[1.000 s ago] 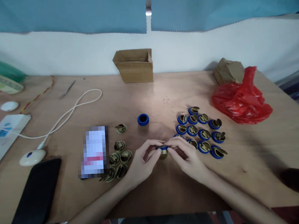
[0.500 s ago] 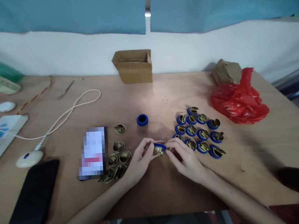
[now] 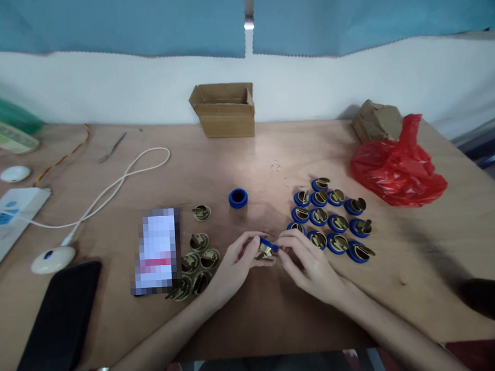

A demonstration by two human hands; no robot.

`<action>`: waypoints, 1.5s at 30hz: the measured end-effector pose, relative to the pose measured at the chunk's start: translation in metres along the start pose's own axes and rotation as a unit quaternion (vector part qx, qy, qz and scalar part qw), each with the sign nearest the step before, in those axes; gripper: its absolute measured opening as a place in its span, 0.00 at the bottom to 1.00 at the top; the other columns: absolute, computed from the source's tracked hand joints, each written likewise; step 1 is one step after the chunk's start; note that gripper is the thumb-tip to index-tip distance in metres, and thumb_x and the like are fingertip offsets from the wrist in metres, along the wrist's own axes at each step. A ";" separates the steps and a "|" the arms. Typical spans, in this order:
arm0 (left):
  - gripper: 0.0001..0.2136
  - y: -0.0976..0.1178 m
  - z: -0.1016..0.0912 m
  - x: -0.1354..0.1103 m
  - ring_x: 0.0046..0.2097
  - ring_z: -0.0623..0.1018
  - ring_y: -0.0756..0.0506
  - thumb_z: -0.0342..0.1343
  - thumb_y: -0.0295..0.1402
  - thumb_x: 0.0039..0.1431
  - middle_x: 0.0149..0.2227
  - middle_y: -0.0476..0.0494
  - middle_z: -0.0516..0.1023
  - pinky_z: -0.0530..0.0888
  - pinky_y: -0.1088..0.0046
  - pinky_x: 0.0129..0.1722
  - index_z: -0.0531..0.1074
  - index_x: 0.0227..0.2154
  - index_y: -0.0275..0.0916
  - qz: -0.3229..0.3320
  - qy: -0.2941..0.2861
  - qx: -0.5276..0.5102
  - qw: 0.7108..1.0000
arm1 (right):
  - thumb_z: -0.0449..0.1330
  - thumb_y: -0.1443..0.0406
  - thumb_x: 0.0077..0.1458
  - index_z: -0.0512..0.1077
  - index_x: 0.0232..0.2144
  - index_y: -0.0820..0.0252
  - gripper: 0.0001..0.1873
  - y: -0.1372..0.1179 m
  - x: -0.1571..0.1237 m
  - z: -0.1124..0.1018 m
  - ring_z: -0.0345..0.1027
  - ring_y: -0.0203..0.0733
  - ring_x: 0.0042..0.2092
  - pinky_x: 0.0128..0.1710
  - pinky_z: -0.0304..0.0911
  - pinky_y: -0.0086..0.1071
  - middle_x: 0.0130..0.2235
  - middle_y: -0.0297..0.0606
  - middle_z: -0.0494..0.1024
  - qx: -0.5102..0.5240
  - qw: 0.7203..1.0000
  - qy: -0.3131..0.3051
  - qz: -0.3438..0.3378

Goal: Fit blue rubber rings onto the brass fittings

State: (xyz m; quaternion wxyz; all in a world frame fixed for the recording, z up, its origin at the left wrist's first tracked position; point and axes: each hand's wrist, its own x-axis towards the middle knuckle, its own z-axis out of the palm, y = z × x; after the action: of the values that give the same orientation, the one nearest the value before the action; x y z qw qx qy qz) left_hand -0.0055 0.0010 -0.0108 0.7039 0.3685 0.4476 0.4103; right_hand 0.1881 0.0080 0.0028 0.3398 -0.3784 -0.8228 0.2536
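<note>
- One brown table (image 3: 180,167) fills most of the view, lit brightest near its middle.
- Behind it stands a white wall (image 3: 101,88), under two blue cloth panels (image 3: 110,26) parted by a narrow gap.
- One knotted red bag (image 3: 398,172) sits at the right, just in front of one crumpled brown package (image 3: 377,120); one open cardboard box (image 3: 227,120) stands against the wall.
- Two phones lie at the left: a black phone (image 3: 58,323), and a lit phone (image 3: 155,251) whose screen is blurred out.
- Two hands meet near the table's front: the left hand (image 3: 235,263) has thumb and fingers closed on one held brass piece (image 3: 265,250) with a blue rim, tilted; the right hand (image 3: 312,262) has its fingertips bunched at that rim's right edge, though whether they pinch it I cannot tell.
- Thirteen blue-rimmed brass pieces (image 3: 338,223) lie grouped beyond the right hand.
- Six plain brass pieces (image 3: 209,259) can be made out between the lit phone and the left hand, some partly covered.
- One blue ring-shaped piece (image 3: 238,204) stands alone beyond the hands.
</note>
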 end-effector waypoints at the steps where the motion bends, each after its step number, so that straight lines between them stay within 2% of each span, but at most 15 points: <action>1: 0.20 0.001 0.000 0.000 0.41 0.82 0.43 0.55 0.49 0.64 0.44 0.39 0.79 0.82 0.62 0.43 0.73 0.47 0.37 0.006 -0.005 -0.003 1.000 | 0.51 0.72 0.66 0.67 0.49 0.56 0.12 -0.001 0.000 -0.001 0.73 0.45 0.46 0.44 0.74 0.39 0.45 0.45 0.74 -0.024 1.000 -0.010 -0.014; 5: 0.17 0.006 0.002 -0.002 0.52 0.79 0.40 0.61 0.41 0.61 0.51 0.38 0.79 0.77 0.60 0.54 0.74 0.49 0.38 0.061 0.004 0.077 0.995 | 0.51 0.73 0.66 0.69 0.50 0.59 0.14 -0.013 0.008 -0.015 0.73 0.50 0.48 0.47 0.72 0.45 0.47 0.48 0.77 -0.122 0.987 -0.068 -0.076; 8: 0.18 0.005 0.004 -0.004 0.54 0.78 0.40 0.64 0.35 0.57 0.51 0.38 0.79 0.73 0.60 0.58 0.72 0.49 0.39 0.088 -0.006 0.090 0.992 | 0.53 0.69 0.66 0.70 0.51 0.58 0.13 -0.021 0.026 -0.044 0.74 0.50 0.44 0.44 0.69 0.45 0.45 0.45 0.79 -0.126 0.981 -0.121 -0.080; 10: 0.21 0.002 0.005 -0.005 0.53 0.79 0.40 0.65 0.33 0.55 0.51 0.38 0.79 0.74 0.60 0.56 0.70 0.51 0.40 0.081 -0.019 0.064 0.995 | 0.54 0.68 0.65 0.71 0.46 0.56 0.09 -0.015 0.046 -0.067 0.74 0.50 0.41 0.41 0.67 0.42 0.41 0.43 0.80 -0.157 0.980 -0.116 -0.025; 12: 0.24 0.000 0.006 -0.005 0.53 0.79 0.41 0.66 0.31 0.52 0.51 0.38 0.79 0.74 0.61 0.55 0.69 0.52 0.41 0.071 -0.023 0.050 0.996 | 0.56 0.64 0.65 0.72 0.41 0.58 0.06 0.004 0.072 -0.087 0.73 0.48 0.34 0.33 0.63 0.38 0.34 0.42 0.79 -0.216 0.968 -0.120 0.042; 14: 0.24 -0.002 0.006 -0.005 0.54 0.78 0.41 0.67 0.29 0.51 0.51 0.39 0.79 0.73 0.63 0.55 0.69 0.51 0.41 0.074 -0.024 0.054 0.996 | 0.61 0.63 0.61 0.72 0.40 0.58 0.05 0.032 0.100 -0.099 0.71 0.46 0.32 0.30 0.60 0.36 0.32 0.40 0.79 -0.236 0.953 -0.163 0.101; 15: 0.23 -0.002 0.007 -0.005 0.54 0.78 0.42 0.67 0.28 0.50 0.51 0.40 0.79 0.73 0.63 0.55 0.70 0.50 0.41 0.079 -0.025 0.059 0.995 | 0.63 0.64 0.59 0.72 0.36 0.58 0.04 0.048 0.114 -0.102 0.70 0.45 0.30 0.29 0.59 0.35 0.30 0.40 0.78 -0.227 0.944 -0.206 0.123; 16: 0.22 -0.001 0.007 -0.005 0.53 0.78 0.42 0.67 0.28 0.50 0.50 0.40 0.79 0.73 0.64 0.54 0.70 0.49 0.41 0.086 -0.024 0.066 0.994 | 0.65 0.64 0.57 0.72 0.33 0.58 0.05 0.063 0.127 -0.102 0.69 0.43 0.29 0.28 0.58 0.34 0.29 0.40 0.78 -0.205 0.935 -0.250 0.145; 18: 0.20 0.000 0.007 -0.004 0.52 0.78 0.43 0.67 0.27 0.50 0.49 0.41 0.79 0.73 0.65 0.54 0.71 0.47 0.41 0.096 -0.020 0.086 0.991 | 0.67 0.66 0.54 0.73 0.33 0.58 0.06 0.089 0.148 -0.097 0.69 0.42 0.28 0.27 0.59 0.33 0.29 0.39 0.78 -0.145 0.931 -0.280 0.186; 21: 0.19 0.001 0.007 -0.004 0.51 0.78 0.43 0.66 0.27 0.50 0.48 0.42 0.79 0.72 0.66 0.52 0.72 0.46 0.41 0.107 -0.013 0.110 0.988 | 0.67 0.67 0.52 0.73 0.32 0.58 0.06 0.113 0.165 -0.082 0.68 0.40 0.27 0.25 0.59 0.31 0.27 0.37 0.77 -0.129 0.928 -0.289 0.198; 24: 0.18 0.002 0.007 -0.004 0.51 0.78 0.43 0.66 0.28 0.51 0.49 0.42 0.78 0.72 0.65 0.53 0.71 0.46 0.41 0.114 -0.015 0.108 0.987 | 0.67 0.66 0.53 0.72 0.32 0.59 0.06 0.124 0.166 -0.070 0.67 0.38 0.26 0.24 0.58 0.29 0.25 0.34 0.75 -0.121 0.932 -0.280 0.198; 30: 0.18 -0.002 0.010 -0.007 0.48 0.79 0.44 0.67 0.31 0.51 0.45 0.43 0.78 0.74 0.66 0.50 0.72 0.45 0.41 0.096 -0.027 0.106 0.989 | 0.68 0.65 0.53 0.69 0.34 0.59 0.10 0.134 0.154 -0.064 0.66 0.36 0.27 0.24 0.57 0.28 0.26 0.32 0.74 -0.123 0.942 -0.241 0.198; 33: 0.18 -0.003 0.011 -0.008 0.48 0.79 0.44 0.67 0.30 0.51 0.46 0.43 0.79 0.74 0.66 0.50 0.71 0.45 0.41 0.102 -0.012 0.088 0.991 | 0.67 0.66 0.54 0.67 0.33 0.59 0.11 0.135 0.151 -0.064 0.67 0.37 0.29 0.27 0.58 0.28 0.28 0.33 0.74 -0.123 0.946 -0.229 0.196; 42: 0.20 0.002 0.005 -0.005 0.53 0.79 0.41 0.67 0.30 0.52 0.50 0.40 0.79 0.75 0.64 0.53 0.69 0.48 0.41 0.138 0.038 0.078 0.987 | 0.62 0.73 0.53 0.65 0.30 0.58 0.09 0.127 0.153 -0.063 0.63 0.38 0.29 0.28 0.58 0.31 0.27 0.33 0.71 -0.102 0.950 -0.248 0.157; 45: 0.20 0.000 0.004 -0.004 0.52 0.79 0.41 0.67 0.30 0.51 0.50 0.39 0.79 0.75 0.63 0.53 0.70 0.47 0.40 0.156 0.045 0.085 0.983 | 0.61 0.75 0.52 0.68 0.34 0.57 0.10 0.123 0.154 -0.061 0.63 0.39 0.29 0.30 0.60 0.31 0.28 0.33 0.71 -0.094 0.954 -0.248 0.141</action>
State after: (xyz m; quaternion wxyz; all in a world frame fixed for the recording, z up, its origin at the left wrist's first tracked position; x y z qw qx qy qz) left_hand -0.0024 -0.0027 -0.0079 0.5769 0.4734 0.4487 0.4917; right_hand 0.2151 0.2118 0.0159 0.0486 -0.4461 -0.8395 0.3065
